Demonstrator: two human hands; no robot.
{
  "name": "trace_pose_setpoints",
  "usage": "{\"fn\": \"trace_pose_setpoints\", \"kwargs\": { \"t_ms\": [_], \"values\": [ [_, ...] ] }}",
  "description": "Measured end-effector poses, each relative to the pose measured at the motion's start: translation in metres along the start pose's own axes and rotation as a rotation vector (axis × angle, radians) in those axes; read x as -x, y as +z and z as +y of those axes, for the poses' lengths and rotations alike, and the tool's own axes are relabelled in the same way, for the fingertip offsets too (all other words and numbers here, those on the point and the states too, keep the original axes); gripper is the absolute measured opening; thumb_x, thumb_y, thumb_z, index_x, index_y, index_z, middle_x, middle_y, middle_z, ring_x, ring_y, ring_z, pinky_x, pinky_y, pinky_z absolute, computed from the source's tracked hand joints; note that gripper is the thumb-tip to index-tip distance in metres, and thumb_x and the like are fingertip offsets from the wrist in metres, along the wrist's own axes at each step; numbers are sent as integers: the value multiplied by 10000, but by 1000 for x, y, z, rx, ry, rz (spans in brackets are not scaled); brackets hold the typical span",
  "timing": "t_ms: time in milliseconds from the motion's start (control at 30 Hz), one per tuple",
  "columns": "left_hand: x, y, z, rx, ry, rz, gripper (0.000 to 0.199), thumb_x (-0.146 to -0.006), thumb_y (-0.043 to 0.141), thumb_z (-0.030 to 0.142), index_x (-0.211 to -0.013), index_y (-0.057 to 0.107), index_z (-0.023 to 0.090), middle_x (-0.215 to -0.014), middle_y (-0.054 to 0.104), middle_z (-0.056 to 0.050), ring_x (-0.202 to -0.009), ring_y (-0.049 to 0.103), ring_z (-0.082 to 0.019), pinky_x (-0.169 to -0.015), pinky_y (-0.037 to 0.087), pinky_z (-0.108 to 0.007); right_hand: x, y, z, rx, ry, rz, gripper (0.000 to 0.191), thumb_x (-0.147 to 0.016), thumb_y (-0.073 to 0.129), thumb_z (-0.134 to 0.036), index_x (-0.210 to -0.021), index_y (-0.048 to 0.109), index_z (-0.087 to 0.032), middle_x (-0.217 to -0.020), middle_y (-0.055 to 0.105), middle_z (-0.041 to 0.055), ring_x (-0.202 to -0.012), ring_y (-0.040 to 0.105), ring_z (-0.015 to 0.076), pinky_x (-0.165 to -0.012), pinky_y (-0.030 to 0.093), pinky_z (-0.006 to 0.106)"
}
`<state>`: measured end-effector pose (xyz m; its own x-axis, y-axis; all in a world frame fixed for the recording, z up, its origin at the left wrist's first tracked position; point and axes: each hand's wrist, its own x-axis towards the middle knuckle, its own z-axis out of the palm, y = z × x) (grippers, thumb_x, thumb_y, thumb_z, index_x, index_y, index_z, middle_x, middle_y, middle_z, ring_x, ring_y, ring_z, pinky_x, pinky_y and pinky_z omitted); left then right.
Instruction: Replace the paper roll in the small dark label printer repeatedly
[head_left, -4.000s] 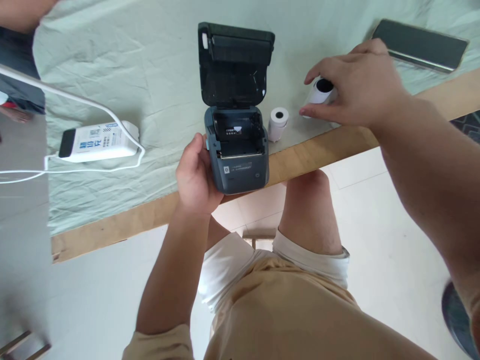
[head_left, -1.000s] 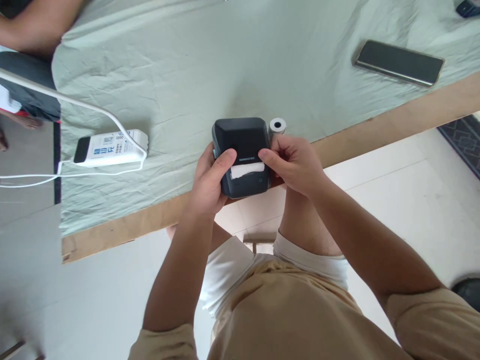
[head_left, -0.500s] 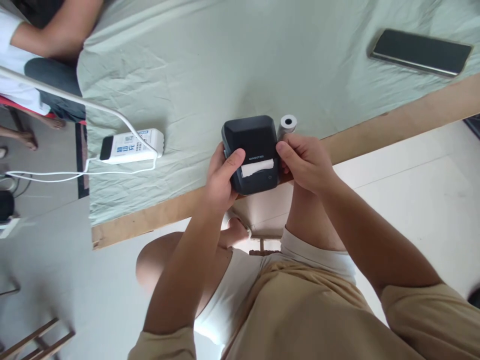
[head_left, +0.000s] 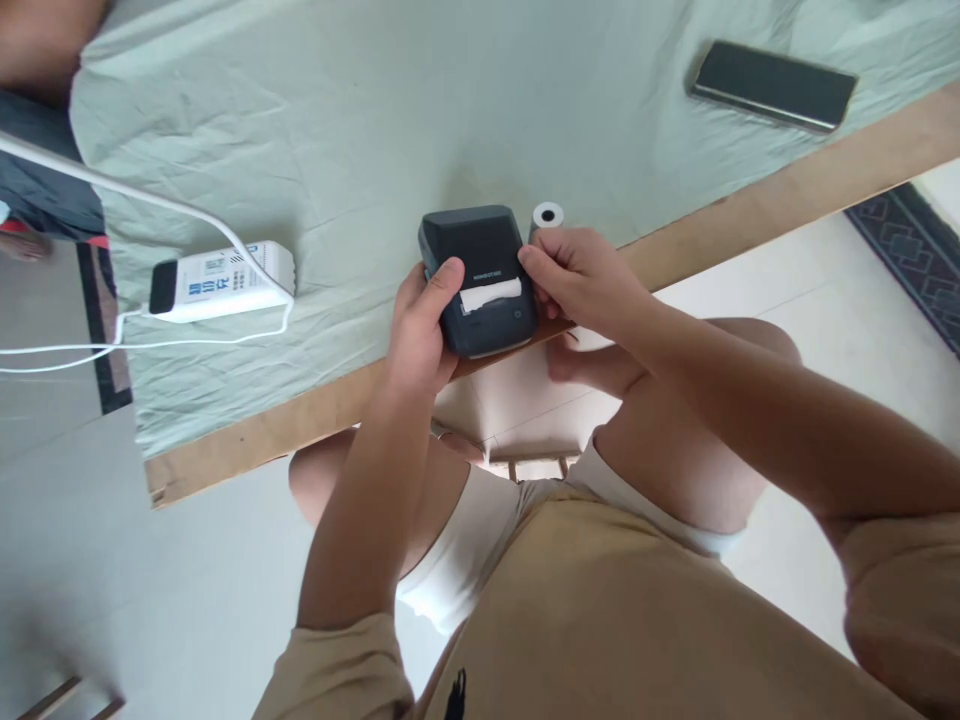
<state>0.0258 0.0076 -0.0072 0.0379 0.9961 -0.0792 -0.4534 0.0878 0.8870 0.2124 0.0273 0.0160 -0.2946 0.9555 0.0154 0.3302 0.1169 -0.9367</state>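
Note:
A dark label printer (head_left: 487, 250) lies at the front edge of the table, with a strip of white paper (head_left: 490, 295) showing at its slot. My left hand (head_left: 427, 325) is wrapped round the printer's left side, its thumb on top. My right hand (head_left: 581, 275) is closed at the printer's right edge, thumb and index finger against its side; some of its fingers are hidden underneath. Just behind my right hand stands a roll of white paper (head_left: 547, 215) with a dark core, partly covered by the fingers.
A green cloth covers the wood-edged table (head_left: 262, 432). On the left lies a white power bank (head_left: 225, 283) with white cables (head_left: 142, 188). A black phone (head_left: 774, 84) rests at the back right. Part of another person (head_left: 49, 45) shows at the upper left.
The camera view has shifted, so the table's things appear further left and slightly higher. My right leg has swung outward to the right. Both hands keep about the same places on the printer.

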Motion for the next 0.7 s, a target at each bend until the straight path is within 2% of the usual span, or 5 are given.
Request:
{"fn": "trace_pose_setpoints", "kwargs": {
  "t_ms": [167,267,333,567,700],
  "values": [
    [-2,3,8,-29,-66,0,265,-827,831,401,-953,731,191,-857,802,-48,-1130,787,-322,-924,679,-416,0,-9,-17,305,-148,-20,437,-962,606,-302,-598,376,-227,-499,469,-44,-493,399,97,-512,288,297],
    [-5,5,14,-88,-178,-7,319,-783,855,440,-937,728,192,-755,758,-19,-882,814,-300,-761,699,-406,-8,-18,-32,443,-335,100,361,-918,627,-266,-638,402,-229,-537,428,-52,-507,347,101,-547,303,318],
    [-7,6,19,-113,-234,-25,367,-792,851,491,-966,721,195,-761,750,-18,-771,797,-281,-663,685,-394,-17,-23,-41,505,-465,184,293,-903,633,-240,-695,427,-241,-603,501,-42,-553,431,119,-580,349,330],
    [0,5,29,-133,-268,18,431,-754,932,407,-1063,714,200,-898,762,-40,-758,749,-224,-595,622,-294,-32,-26,-46,627,-588,107,39,-924,613,-213,-926,591,-245,-863,685,11,-751,592,174,-711,486,367],
    [8,4,27,-124,-224,75,373,-810,892,384,-1099,715,228,-942,767,-28,-792,750,-218,-633,630,-295,-33,-19,-38,644,-654,-5,115,-930,638,-218,-1041,627,-246,-1040,758,28,-898,700,195,-784,551,369]
  ]
}}
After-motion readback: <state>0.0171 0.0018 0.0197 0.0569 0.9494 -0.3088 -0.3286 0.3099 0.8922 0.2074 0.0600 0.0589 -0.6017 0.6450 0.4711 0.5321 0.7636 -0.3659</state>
